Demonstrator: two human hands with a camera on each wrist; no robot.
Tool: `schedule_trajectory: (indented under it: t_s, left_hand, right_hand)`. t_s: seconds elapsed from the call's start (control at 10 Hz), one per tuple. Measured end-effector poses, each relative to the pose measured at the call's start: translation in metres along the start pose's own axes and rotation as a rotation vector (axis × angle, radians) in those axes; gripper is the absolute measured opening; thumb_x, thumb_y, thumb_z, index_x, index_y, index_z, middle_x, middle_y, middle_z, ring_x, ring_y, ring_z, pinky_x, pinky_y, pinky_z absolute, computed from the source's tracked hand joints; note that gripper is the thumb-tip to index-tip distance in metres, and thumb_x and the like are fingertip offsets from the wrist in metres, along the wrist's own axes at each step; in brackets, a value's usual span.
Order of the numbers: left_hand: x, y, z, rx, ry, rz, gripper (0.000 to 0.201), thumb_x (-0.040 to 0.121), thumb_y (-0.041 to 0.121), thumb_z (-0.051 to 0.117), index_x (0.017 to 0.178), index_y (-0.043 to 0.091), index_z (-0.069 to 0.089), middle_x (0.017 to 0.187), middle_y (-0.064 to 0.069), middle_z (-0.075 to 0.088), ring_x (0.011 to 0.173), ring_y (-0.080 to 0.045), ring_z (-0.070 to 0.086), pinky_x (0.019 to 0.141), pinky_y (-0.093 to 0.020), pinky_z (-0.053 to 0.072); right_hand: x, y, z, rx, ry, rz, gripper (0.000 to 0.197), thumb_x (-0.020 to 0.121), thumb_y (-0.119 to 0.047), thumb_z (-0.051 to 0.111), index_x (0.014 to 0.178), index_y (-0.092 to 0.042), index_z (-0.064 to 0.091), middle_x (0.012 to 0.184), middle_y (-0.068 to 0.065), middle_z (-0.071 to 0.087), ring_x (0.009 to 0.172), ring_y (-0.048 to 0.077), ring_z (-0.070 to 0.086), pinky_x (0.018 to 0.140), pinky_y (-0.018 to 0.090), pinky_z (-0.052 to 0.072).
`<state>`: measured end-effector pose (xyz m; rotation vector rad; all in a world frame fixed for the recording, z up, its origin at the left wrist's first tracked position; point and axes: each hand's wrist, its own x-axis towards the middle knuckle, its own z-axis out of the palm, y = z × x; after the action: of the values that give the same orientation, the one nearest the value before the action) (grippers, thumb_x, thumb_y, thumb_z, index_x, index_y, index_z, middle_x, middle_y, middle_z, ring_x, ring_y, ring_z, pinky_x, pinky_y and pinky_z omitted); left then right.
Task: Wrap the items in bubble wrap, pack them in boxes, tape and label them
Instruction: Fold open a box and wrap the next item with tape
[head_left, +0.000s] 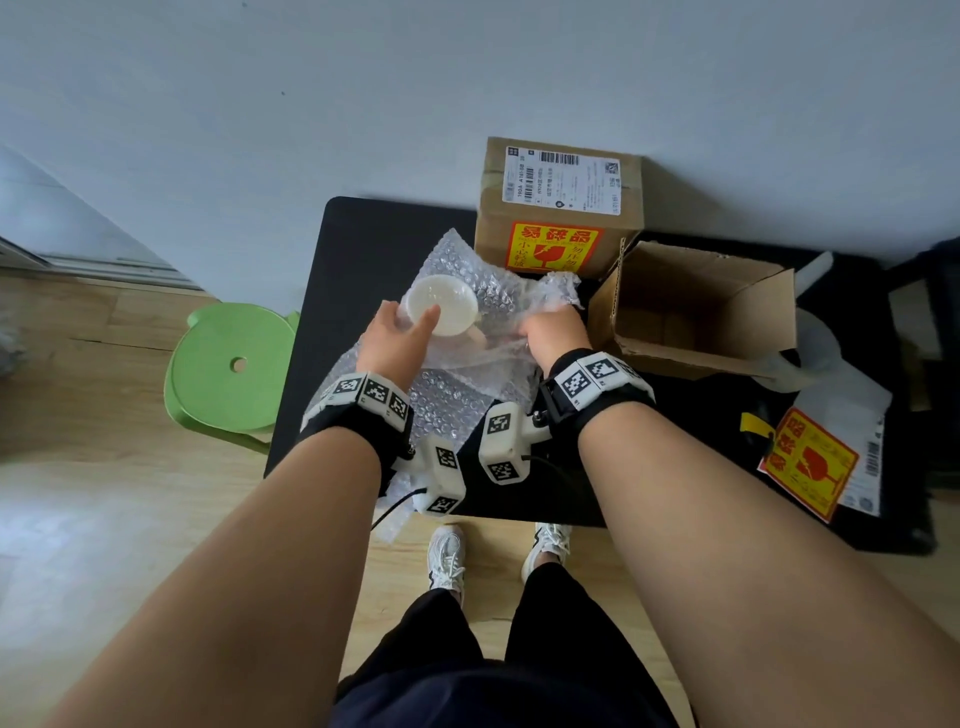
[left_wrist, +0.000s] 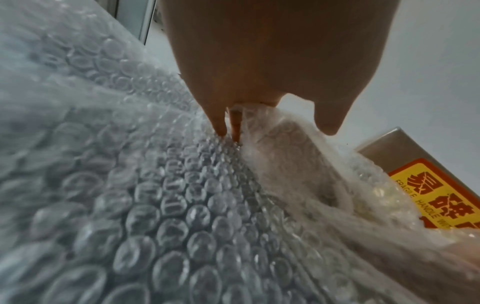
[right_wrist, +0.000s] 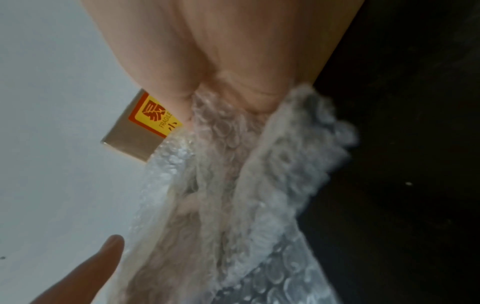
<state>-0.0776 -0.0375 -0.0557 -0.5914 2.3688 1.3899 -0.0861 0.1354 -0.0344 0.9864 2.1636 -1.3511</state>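
Observation:
A white cup (head_left: 441, 304) lies tilted on a sheet of bubble wrap (head_left: 457, 400) spread over the black table (head_left: 353, 249). My left hand (head_left: 410, 330) holds the cup, thumb on its rim and fingers outside against the wrap. In the left wrist view the fingertips (left_wrist: 221, 127) press into the bubble wrap (left_wrist: 155, 205). My right hand (head_left: 553, 332) grips a bunched edge of the wrap just right of the cup; the right wrist view shows the bubble wrap (right_wrist: 259, 185) gathered in that hand (right_wrist: 233, 61). An open cardboard box (head_left: 727, 291) stands to the right.
A sealed box (head_left: 550, 228) with a shipping label and a yellow fragile sticker stands at the back against the wall. Fragile stickers and labels (head_left: 810, 462) lie at the table's right. A pale roll-like object (head_left: 815, 353) sits behind the open box. A green stool (head_left: 228, 369) stands left.

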Motion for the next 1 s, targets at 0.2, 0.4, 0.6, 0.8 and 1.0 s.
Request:
schedule_trajectory:
  t_s: [0.2,0.4,0.6,0.8,1.0]
  left_hand:
    - [0.0,0.003,-0.01,-0.073,-0.018,-0.039,0.049,0.099,0.032,0.044,0.143,0.013,0.04,0.135,-0.009,0.052,0.123,-0.025,0.05,0.096,-0.033,0.038]
    - [-0.016,-0.012,-0.024,0.219,0.164,0.0,0.03,0.097,0.009,0.036,0.124,0.011,0.048,0.106,-0.009,0.06,0.087,-0.027,0.053,0.072,-0.033,0.039]
    - [-0.025,-0.032,-0.028,0.474,0.018,0.073,0.032,0.084,-0.005,0.046,0.112,0.011,0.047,0.09,-0.008,0.056,0.085,-0.03,0.056,0.07,-0.037,0.045]
    - [-0.022,-0.045,-0.019,0.704,-0.079,0.166,0.065,0.083,0.011,0.069,0.142,0.019,0.043,0.145,-0.001,0.039,0.136,-0.025,0.032,0.106,-0.045,0.039]
    - [-0.02,-0.031,-0.011,0.745,-0.088,0.112,0.071,0.092,0.031,0.062,0.152,0.017,0.026,0.157,-0.003,0.023,0.145,-0.029,0.018,0.113,-0.048,0.031]
  right_hand:
    - [-0.013,-0.004,-0.007,-0.066,-0.116,0.049,0.021,0.085,-0.018,0.07,0.087,-0.008,0.052,0.073,0.004,0.054,0.063,0.016,0.053,0.057,0.024,0.042]
    - [-0.013,-0.005,0.002,-0.313,-0.207,0.003,0.027,0.091,-0.034,0.067,0.079,-0.016,0.05,0.078,0.0,0.048,0.062,0.009,0.044,0.053,0.02,0.039]
    - [-0.016,-0.01,0.009,-0.269,-0.121,-0.091,0.027,0.095,-0.008,0.05,0.069,-0.011,0.048,0.077,0.003,0.046,0.07,0.016,0.05,0.055,0.02,0.037]
    - [-0.026,-0.019,0.001,-0.3,-0.04,-0.161,0.032,0.099,-0.009,0.048,0.125,0.002,0.062,0.132,0.017,0.058,0.124,0.03,0.053,0.085,0.024,0.045]
    - [-0.036,-0.017,-0.019,0.019,0.045,-0.171,0.031,0.094,-0.004,0.052,0.122,0.004,0.061,0.101,0.012,0.06,0.091,0.017,0.05,0.077,0.023,0.042]
